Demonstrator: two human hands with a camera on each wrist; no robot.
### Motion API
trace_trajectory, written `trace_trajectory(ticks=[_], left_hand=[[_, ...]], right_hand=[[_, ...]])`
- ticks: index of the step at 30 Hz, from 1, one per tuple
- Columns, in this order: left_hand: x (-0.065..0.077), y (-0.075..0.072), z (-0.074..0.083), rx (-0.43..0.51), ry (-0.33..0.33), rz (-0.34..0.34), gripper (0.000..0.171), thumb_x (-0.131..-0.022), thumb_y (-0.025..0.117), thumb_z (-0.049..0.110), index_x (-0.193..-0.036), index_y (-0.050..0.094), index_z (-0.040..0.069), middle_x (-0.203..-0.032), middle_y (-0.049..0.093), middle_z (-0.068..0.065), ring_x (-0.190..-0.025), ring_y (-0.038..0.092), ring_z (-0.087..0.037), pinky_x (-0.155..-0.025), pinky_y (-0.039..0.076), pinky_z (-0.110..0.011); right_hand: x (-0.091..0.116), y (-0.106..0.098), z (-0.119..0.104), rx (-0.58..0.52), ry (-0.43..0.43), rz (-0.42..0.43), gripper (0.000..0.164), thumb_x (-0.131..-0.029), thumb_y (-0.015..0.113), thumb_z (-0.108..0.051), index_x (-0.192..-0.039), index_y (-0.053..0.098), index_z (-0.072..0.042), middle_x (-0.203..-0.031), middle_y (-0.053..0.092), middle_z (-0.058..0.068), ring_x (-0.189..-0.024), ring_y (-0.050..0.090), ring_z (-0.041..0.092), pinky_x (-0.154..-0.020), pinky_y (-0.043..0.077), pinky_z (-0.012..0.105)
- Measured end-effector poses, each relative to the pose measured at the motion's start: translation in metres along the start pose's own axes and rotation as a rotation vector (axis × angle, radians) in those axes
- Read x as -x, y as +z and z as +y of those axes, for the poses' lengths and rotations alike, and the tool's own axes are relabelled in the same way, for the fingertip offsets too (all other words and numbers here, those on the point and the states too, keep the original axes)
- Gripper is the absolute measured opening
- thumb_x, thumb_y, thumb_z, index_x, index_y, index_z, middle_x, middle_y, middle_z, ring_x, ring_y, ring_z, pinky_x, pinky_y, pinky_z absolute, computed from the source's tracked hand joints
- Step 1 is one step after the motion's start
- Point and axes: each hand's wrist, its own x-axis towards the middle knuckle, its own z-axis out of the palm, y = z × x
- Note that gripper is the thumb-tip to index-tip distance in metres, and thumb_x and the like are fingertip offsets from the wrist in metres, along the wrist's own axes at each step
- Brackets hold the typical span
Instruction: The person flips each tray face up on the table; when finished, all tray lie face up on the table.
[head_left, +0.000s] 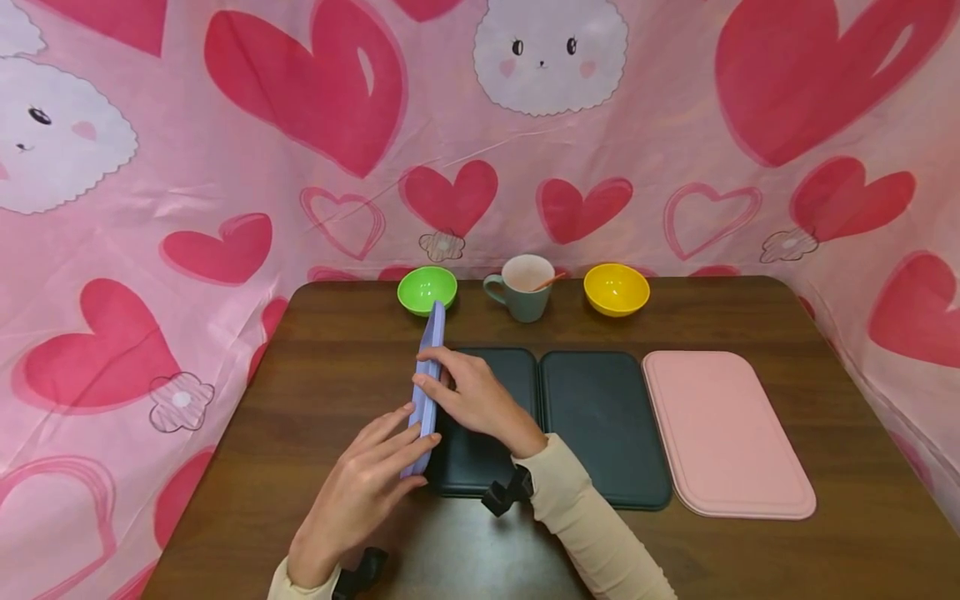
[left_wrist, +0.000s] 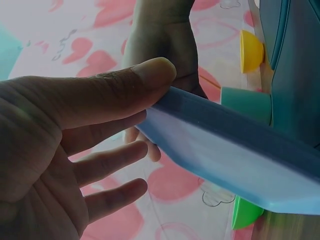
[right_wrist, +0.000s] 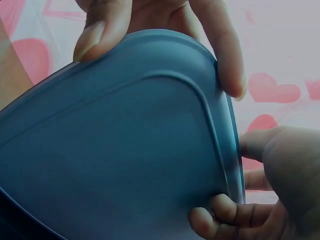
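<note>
A lavender board point(head_left: 429, 392) with rounded corners stands on edge, tilted, above the left dark green board point(head_left: 495, 383). My left hand point(head_left: 360, 475) holds its near corner, thumb on one side and fingers on the other. Up close, the left thumb point(left_wrist: 125, 90) lies along the board's edge point(left_wrist: 210, 120), the other fingers spread below. Farther along the upper edge, my right hand point(head_left: 476, 396) grips the board between thumb and fingers. In the right wrist view, fingertips of the right hand point(right_wrist: 285, 180) touch the face of the board point(right_wrist: 130, 135), which has a raised line inside its rim.
A second dark green board point(head_left: 603, 425) and a pink board point(head_left: 727, 433) lie flat in a row to the right. Along the back stand a green bowl point(head_left: 423, 287), a mug point(head_left: 525, 296) with an orange stick in it, and a yellow bowl point(head_left: 617, 290).
</note>
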Motion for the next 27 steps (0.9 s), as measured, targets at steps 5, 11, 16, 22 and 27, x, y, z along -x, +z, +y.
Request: trace_trajectory(ticks=[5, 11, 16, 22, 27], left_hand=[[-0.001, 0.002, 0.002, -0.014, 0.003, -0.023, 0.075, -0.055, 0.095, 0.012, -0.125, 0.071, 0.018, -0.12, 0.075, -0.004, -0.125, 0.062, -0.032, -0.1, 0.052, -0.05], [-0.001, 0.003, 0.003, -0.022, 0.01, -0.04, 0.076, -0.052, 0.096, 0.01, -0.124, 0.071, 0.017, -0.121, 0.074, -0.003, -0.123, 0.063, -0.031, -0.093, 0.053, -0.057], [-0.001, 0.006, 0.003, -0.03, 0.029, -0.047, 0.076, -0.053, 0.096, 0.008, -0.124, 0.071, 0.018, -0.121, 0.074, -0.003, -0.122, 0.063, -0.031, -0.094, 0.053, -0.055], [0.001, 0.011, 0.002, 0.007, 0.053, -0.032, 0.06, -0.069, 0.09, 0.014, -0.125, 0.07, 0.017, -0.124, 0.073, -0.006, -0.122, 0.063, -0.031, -0.106, 0.049, -0.044], [0.002, 0.013, 0.002, 0.036, 0.052, -0.007, 0.038, -0.094, 0.067, 0.038, -0.126, 0.07, 0.016, -0.128, 0.071, -0.006, -0.124, 0.063, -0.029, -0.115, 0.041, -0.034]], right_hand=[[0.003, -0.002, 0.001, -0.012, 0.0, -0.007, 0.035, -0.098, 0.063, -0.029, -0.127, 0.061, -0.009, -0.072, 0.056, 0.002, -0.058, 0.048, 0.006, -0.053, 0.037, 0.018], [0.006, -0.003, 0.003, -0.035, -0.009, -0.013, 0.031, -0.097, 0.064, -0.026, -0.121, 0.062, -0.008, -0.068, 0.055, 0.001, -0.056, 0.045, 0.004, -0.051, 0.034, 0.017], [0.008, -0.002, 0.004, -0.05, 0.024, 0.01, 0.025, -0.095, 0.066, -0.022, -0.117, 0.063, -0.009, -0.069, 0.055, 0.002, -0.057, 0.045, 0.005, -0.053, 0.034, 0.017], [0.011, 0.0, 0.008, -0.054, 0.072, 0.051, 0.023, -0.093, 0.067, -0.02, -0.114, 0.065, -0.011, -0.07, 0.054, 0.001, -0.058, 0.047, 0.006, -0.055, 0.035, 0.018], [0.013, 0.0, 0.013, -0.08, 0.091, 0.064, 0.023, -0.093, 0.067, -0.019, -0.113, 0.065, -0.01, -0.07, 0.054, 0.001, -0.06, 0.047, 0.007, -0.056, 0.035, 0.019]])
